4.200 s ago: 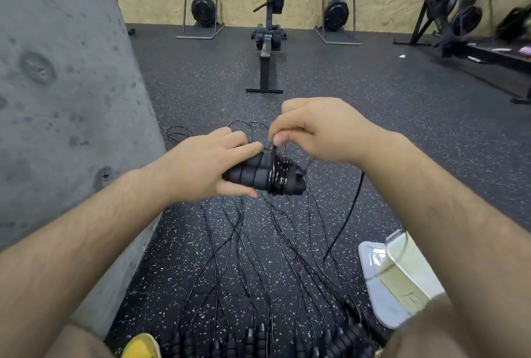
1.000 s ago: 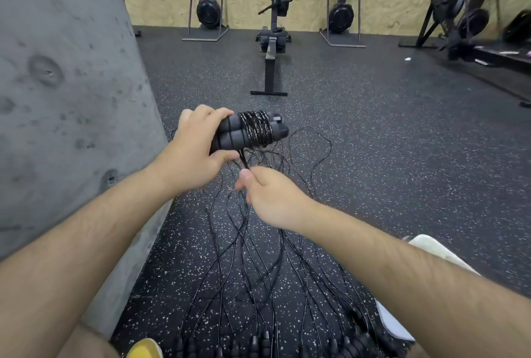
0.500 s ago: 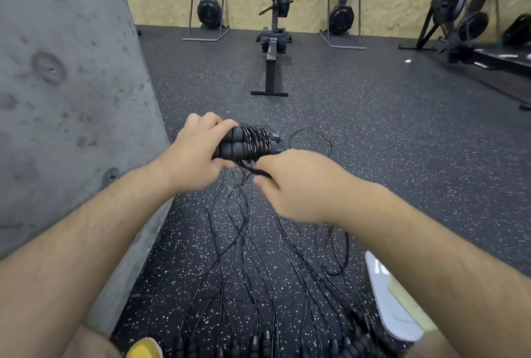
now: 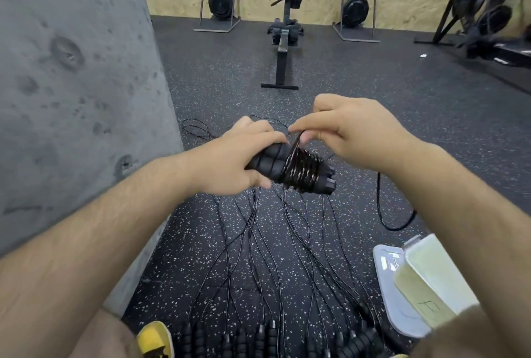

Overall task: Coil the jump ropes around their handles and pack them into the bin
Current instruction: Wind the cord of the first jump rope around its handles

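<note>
My left hand (image 4: pixel 232 162) grips a pair of black ribbed jump-rope handles (image 4: pixel 290 169) held side by side, with thin black rope coiled around their right half. Above the coil, my right hand (image 4: pixel 347 130) pinches the free rope strand between thumb and fingers. A loose loop of this rope (image 4: pixel 385 214) hangs down to the floor on the right. Several more jump ropes (image 4: pixel 270 248) lie spread on the speckled floor, their handles (image 4: pixel 258 337) lined up at the bottom edge. The clear bin (image 4: pixel 431 274) sits at the lower right beside its lid (image 4: pixel 393 288).
A grey concrete wall (image 4: pixel 71 84) rises close on the left. Rowing machines (image 4: pixel 284 27) stand across the black rubber floor by the plywood wall, with more gym equipment (image 4: pixel 482 15) at the far right. A yellow shoe (image 4: pixel 155 340) shows at the bottom.
My right hand has swung up from below the handles to above them, carrying the strand around the coil. The handles tilted slightly and dropped a little lower in view.
</note>
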Tool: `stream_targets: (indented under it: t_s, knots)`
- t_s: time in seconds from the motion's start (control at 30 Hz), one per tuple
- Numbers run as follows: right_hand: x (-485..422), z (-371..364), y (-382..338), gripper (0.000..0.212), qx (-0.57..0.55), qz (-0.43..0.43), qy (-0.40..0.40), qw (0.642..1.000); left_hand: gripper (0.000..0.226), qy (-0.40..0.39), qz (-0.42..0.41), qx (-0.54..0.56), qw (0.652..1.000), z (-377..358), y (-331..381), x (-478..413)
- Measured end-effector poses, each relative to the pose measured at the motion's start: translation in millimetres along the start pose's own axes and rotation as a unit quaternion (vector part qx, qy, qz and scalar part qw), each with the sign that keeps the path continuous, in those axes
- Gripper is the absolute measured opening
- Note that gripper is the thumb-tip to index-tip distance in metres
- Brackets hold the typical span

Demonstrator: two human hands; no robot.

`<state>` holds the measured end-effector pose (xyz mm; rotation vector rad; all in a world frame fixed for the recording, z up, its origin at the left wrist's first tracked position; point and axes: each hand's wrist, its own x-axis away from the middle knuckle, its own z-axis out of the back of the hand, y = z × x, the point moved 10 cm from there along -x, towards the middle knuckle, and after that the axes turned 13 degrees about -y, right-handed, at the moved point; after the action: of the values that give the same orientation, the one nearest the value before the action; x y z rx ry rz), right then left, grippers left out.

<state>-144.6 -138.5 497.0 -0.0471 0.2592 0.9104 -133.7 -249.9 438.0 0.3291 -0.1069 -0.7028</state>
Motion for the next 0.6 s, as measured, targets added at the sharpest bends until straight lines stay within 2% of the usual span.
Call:
stream_targets:
  t_s: [0.17,0.23,0.3,0.37,0.43,0.6]
  knots:
    - [-0.8,-32.8,29.2,0.029,-0.137,-0.065,-0.046,0.987,0.062,0.001,-0.032,0.074,0.997,4.6,17.5,5.7]
    - [4.5,-58.4,33.9,0.022,-0.252,-0.123,-0.072,0.957,0.064,0.029,-0.031,0.152,0.987,8.5,13.6,7.7]
    - [12.1,-99.4,15.7,0.015,-0.347,-0.171,-0.146,0.91,0.065,0.068,-0.033,0.235,0.969,12.0,3.8,9.6]
    - [12.0,-125.7,-12.0,0.03,-0.393,-0.18,-0.171,0.885,0.069,0.118,-0.007,0.182,0.976,17.0,-8.1,11.7]
    - [3.8,-135.3,-32.9,0.035,-0.422,-0.186,-0.16,0.873,0.071,0.14,0.033,0.1,0.985,18.3,-18.5,12.7]
    - [-9.7,-124.5,-51.5,0.04,-0.346,-0.205,-0.149,0.903,0.063,0.153,0.076,0.034,0.985,18.6,-37.8,11.6]
